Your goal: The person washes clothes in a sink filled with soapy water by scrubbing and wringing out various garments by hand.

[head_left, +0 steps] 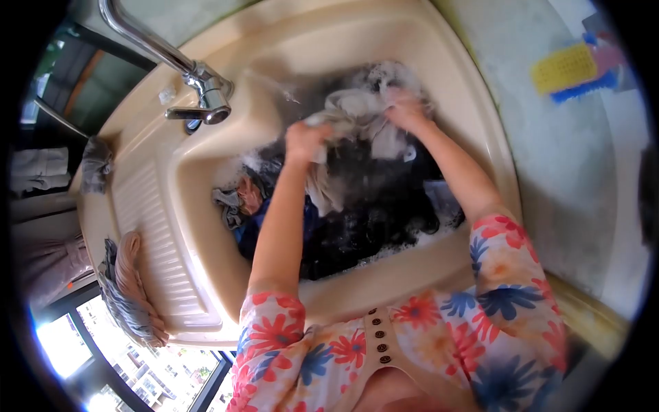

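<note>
A wet, pale grey-beige cloth garment (357, 103) is stretched between my two hands in the basin. My left hand (307, 141) is closed around its left end, and part of the cloth hangs down below that hand. At the far right of the water, my right hand (406, 108) grips the other end, slightly blurred, beside white suds. Dark clothes (371, 220) lie soaking under and in front of the garment. By my left forearm, a small grey and pink bundle of cloth (240, 196) pokes out of the water.
The beige sink (480, 103) surrounds the laundry. A chrome tap (206, 96) stands at the back left. On the ribbed drainboard (158, 226) lie twisted wet cloths (130, 288), with a grey cloth (96, 165) at its edge. A yellow sponge-like item (564, 69) is at right.
</note>
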### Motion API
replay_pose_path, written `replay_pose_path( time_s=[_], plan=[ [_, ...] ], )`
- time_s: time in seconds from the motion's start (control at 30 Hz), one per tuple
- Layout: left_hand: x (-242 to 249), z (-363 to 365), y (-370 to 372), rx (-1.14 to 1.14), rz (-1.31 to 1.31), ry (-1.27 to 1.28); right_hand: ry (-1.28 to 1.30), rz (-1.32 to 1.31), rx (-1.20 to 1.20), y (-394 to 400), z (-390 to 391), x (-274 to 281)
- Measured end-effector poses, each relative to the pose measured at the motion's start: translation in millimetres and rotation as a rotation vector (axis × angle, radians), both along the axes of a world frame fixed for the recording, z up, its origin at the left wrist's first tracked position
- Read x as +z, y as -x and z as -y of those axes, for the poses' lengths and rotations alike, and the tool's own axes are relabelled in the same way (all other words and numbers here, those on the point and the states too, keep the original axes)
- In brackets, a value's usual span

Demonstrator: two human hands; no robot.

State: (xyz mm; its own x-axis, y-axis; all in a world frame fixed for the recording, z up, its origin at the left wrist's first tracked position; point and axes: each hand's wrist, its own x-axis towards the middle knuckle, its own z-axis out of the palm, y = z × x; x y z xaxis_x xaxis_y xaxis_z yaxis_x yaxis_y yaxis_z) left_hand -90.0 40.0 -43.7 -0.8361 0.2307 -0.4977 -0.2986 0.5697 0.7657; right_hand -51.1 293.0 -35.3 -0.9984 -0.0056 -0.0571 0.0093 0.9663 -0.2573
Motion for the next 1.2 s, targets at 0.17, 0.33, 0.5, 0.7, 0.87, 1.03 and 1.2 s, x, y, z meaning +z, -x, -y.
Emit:
replay_pose_path(
  time_s=[0.17,0.33,0.5,0.7,0.87,1.03,1.2],
  plan=[
    [13.4,1.5,-20.7,0.374,0.560,-1.287,0.554,-0.237,-0.031,-23.8,74.3,12.8],
    [22.0,-29.4,-59.1,0.454,0.556,-1.370,0.488,-0.516,0.349,-59.8,152.2,32.1],
    [-49.7,-22.6,-69.6,0.544,0.527,-1.263,0.331,-0.094,-0.142,-2.7,129.9,-6.7],
    [-98.6,-25.0,-49.3,-0.010,0.703,-1.992,0.446,-0.357,0.234,-48.8,158.3,38.1],
    [45.1,14.6,-40.6,0.394,0.116,-0.625,0.323,0.032,-0.162,23.7,50.7,12.8],
    [37.5,23.4,-39.8,0.070,-0.843,0.323,0.510,-0.046,-0.478,14.5,-0.4,6.1],
    [33.0,0.9,-41.5,-0.277,-0.498,0.384,-0.048,-0.005,0.161,-43.1,46.7,-5.8]
  ],
)
